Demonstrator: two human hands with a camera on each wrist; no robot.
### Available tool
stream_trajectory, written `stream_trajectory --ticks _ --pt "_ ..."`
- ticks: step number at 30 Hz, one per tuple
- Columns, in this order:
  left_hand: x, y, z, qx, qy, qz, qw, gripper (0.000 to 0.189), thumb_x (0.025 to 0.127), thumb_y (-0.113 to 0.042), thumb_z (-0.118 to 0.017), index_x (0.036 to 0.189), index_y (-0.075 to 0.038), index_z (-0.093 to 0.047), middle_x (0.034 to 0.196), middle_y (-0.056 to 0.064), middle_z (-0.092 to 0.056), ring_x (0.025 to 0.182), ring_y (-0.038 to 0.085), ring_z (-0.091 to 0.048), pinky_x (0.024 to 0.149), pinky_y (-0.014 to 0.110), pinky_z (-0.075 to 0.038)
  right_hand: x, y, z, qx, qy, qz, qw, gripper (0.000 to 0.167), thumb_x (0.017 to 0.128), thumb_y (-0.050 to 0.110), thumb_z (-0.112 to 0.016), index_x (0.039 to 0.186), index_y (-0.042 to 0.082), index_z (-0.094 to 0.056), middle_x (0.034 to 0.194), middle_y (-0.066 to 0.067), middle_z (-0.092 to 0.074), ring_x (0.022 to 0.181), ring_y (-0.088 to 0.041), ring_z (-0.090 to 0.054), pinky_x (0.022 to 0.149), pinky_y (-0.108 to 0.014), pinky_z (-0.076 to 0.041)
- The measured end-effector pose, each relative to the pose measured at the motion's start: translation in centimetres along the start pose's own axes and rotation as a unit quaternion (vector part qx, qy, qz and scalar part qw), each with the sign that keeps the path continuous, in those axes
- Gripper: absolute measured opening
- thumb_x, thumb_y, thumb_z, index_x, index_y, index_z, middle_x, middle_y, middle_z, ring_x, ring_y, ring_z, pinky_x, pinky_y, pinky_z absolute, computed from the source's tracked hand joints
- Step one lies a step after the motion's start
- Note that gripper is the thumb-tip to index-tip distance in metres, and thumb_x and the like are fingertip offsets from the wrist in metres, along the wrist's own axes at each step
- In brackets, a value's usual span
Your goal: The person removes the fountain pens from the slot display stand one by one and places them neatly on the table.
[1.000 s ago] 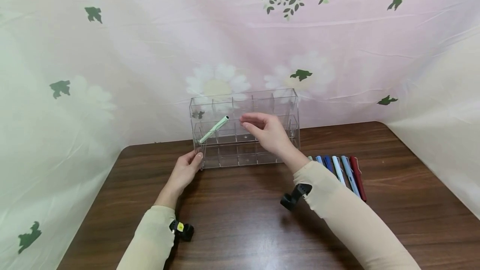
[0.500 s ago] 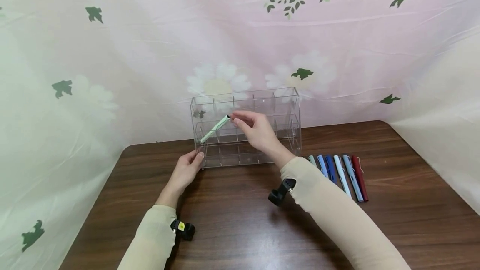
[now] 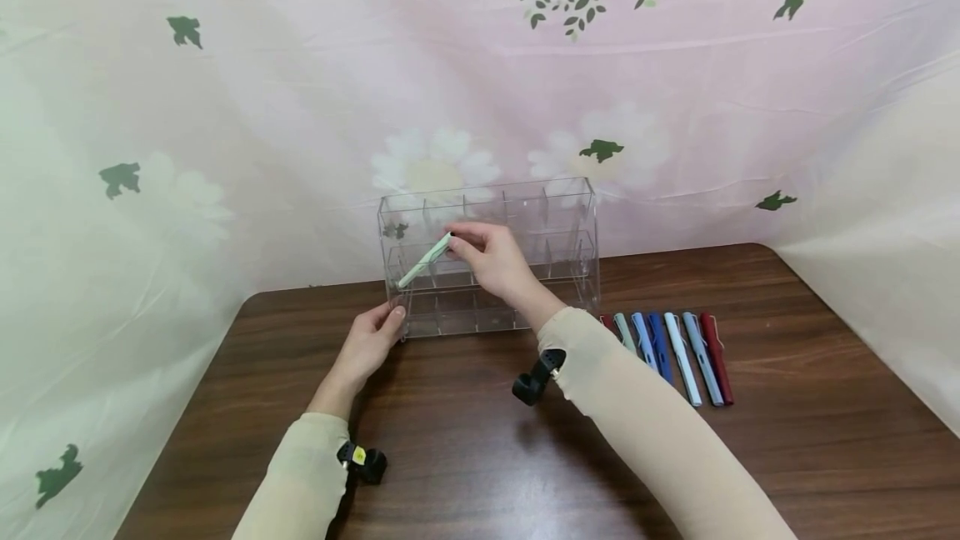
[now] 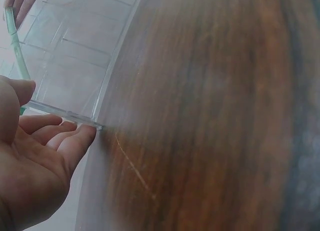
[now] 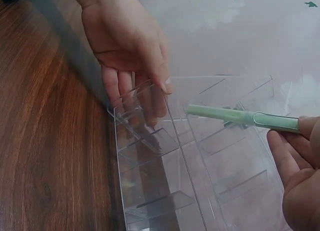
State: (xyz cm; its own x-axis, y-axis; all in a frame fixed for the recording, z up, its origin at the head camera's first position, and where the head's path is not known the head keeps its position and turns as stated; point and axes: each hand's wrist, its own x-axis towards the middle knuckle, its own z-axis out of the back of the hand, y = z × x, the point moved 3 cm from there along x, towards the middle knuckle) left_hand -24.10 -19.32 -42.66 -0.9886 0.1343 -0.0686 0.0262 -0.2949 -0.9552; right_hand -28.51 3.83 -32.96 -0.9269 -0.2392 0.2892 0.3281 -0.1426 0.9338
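Observation:
A clear acrylic tiered organizer (image 3: 495, 319) with divided compartments stands at the back of the table. My left hand (image 3: 372, 338) holds its left front corner, thumb in front and fingers around the side wall, as the left wrist view shows from close up. A light green pen (image 3: 424, 262) slants across the left part of the organizer, its lower end at the middle tier. My right hand (image 3: 495, 261) pinches the pen's upper end between thumb and fingers. In the right wrist view the pen's clip (image 5: 275, 116) faces up and its far end points toward the left-hand compartments.
Several pens lie side by side on the brown wooden table (image 3: 450, 457) at right, among them a dark red pen (image 3: 717, 361), a white pen (image 3: 683, 361) and a dark blue pen (image 3: 661, 347). A patterned cloth (image 3: 315, 148) hangs close behind the organizer.
My right hand has moved left from beside the pen and now grips its upper end. The left hand stays on the organizer's corner; more of the pens at right show.

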Motion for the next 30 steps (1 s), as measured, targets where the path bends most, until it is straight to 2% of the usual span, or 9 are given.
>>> stream_trajectory --ticks 9,16,21,27,30 --pt "-0.01 0.05 0.05 -0.001 0.0 0.002 1.0 0.055 0.117 -0.02 -0.047 0.16 0.012 -0.038 0.166 0.033 -0.041 0.155 0.043 -0.044 0.123 0.044 -0.047 0.13 0.01 -0.22 0.032 -0.014 -0.015 0.9993 0.033 0.106 0.0 -0.065 0.137 -0.01 -0.067 0.131 -0.027 -0.075 0.117 -0.04 -0.077 0.096 -0.03 -0.067" --pt "0.09 0.07 0.0 0.004 -0.003 0.002 1.0 0.054 0.117 -0.02 -0.047 0.16 0.013 -0.038 0.165 0.033 -0.042 0.154 0.042 -0.045 0.122 0.043 -0.048 -0.24 -0.01 -0.15 0.028 -0.024 -0.037 0.9986 0.035 0.106 0.003 -0.067 0.14 -0.006 -0.068 0.131 -0.024 -0.076 0.117 -0.038 -0.077 0.101 -0.041 -0.066" --pt "0.07 0.04 0.07 0.001 -0.002 -0.001 1.0 0.054 0.118 -0.02 -0.046 0.16 0.013 -0.039 0.165 0.033 -0.043 0.155 0.041 -0.045 0.122 0.043 -0.048 -0.34 0.03 -0.22 0.034 -0.028 -0.037 0.9983 0.033 0.105 0.003 -0.069 0.137 -0.006 -0.07 0.131 -0.024 -0.076 0.116 -0.039 -0.077 0.105 -0.048 -0.065" --pt "0.11 0.17 0.07 -0.004 0.002 0.0 1.0 0.054 0.117 -0.019 -0.047 0.16 0.013 -0.038 0.166 0.033 -0.042 0.155 0.042 -0.044 0.123 0.043 -0.047 -0.58 0.37 -0.25 0.01 -0.028 -0.015 0.9995 0.031 0.104 0.006 -0.072 0.133 -0.003 -0.073 0.127 -0.02 -0.079 0.113 -0.036 -0.079 0.1 -0.039 -0.067" --pt "0.08 0.14 0.13 -0.004 0.004 0.002 1.0 0.055 0.118 -0.021 -0.046 0.161 0.012 -0.037 0.167 0.032 -0.041 0.155 0.042 -0.044 0.123 0.043 -0.046 -0.73 0.65 -0.21 0.005 -0.026 -0.005 0.9996 0.029 0.104 0.007 -0.072 0.132 -0.001 -0.074 0.126 -0.02 -0.079 0.112 -0.035 -0.08 0.098 -0.038 -0.068"
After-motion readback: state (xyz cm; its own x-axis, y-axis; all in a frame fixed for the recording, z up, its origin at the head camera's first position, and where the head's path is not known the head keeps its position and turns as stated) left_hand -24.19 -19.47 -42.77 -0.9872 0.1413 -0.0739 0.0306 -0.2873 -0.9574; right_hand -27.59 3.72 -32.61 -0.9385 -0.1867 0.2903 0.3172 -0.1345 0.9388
